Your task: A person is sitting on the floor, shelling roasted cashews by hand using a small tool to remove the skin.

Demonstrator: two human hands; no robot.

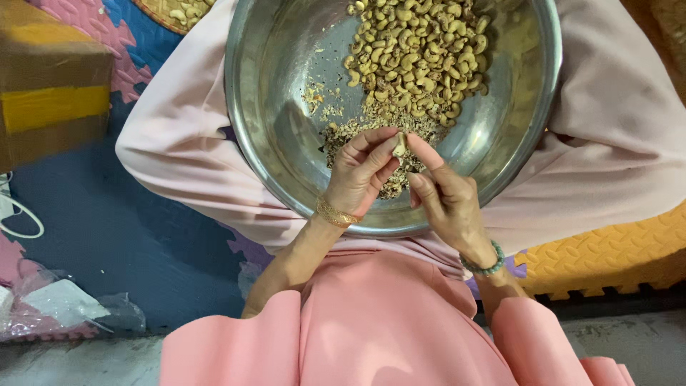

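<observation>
Steel bowl (271, 107) holds cashews (418, 53) and husk bits (357, 129), while left hand (361, 175) and right hand (446, 200) fingers pinch one pale cashew (399, 145) together.

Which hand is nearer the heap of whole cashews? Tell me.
Right. The right hand lies just below the cashew heap; the left hand sits further left, over the peel scraps.

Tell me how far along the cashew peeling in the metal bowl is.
Done: a large heap of pale, clean cashews lies at the far side of the metal bowl. In hand: the left hand and right hand pinch one nut between their fingertips. Left: a smaller pile of brownish bits lies under the hands; whether unpeeled nuts are in it I cannot tell.
</observation>
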